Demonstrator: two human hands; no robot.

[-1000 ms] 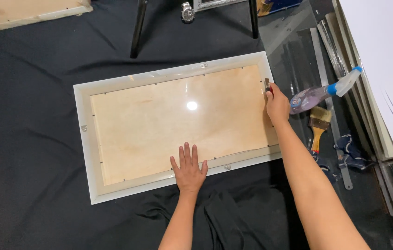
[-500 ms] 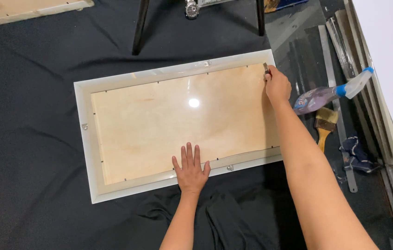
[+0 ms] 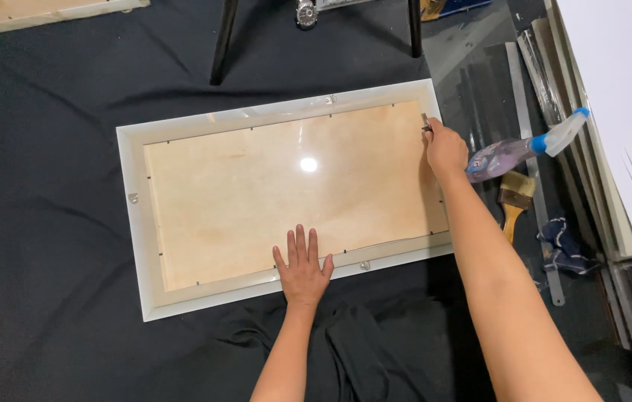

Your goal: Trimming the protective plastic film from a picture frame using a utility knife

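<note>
White picture frame [image 3: 135, 223] lies face down on black cloth [image 3: 48, 134], pale backing board [image 3: 256, 193] uppermost; left hand [image 3: 302, 266] open, palm flat, fingers spread on board's near edge; right hand [image 3: 445, 147] closed around a small dark tool [image 3: 425, 123] at frame's right inner edge; spray bottle [image 3: 517, 149] and paintbrush [image 3: 514, 201] just beside.

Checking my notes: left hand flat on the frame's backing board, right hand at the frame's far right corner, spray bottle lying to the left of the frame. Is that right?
Not quite. The head view shows the spray bottle lying to the right of the frame, beside the right hand. The left hand is flat on the backing board, as you noted.
</note>
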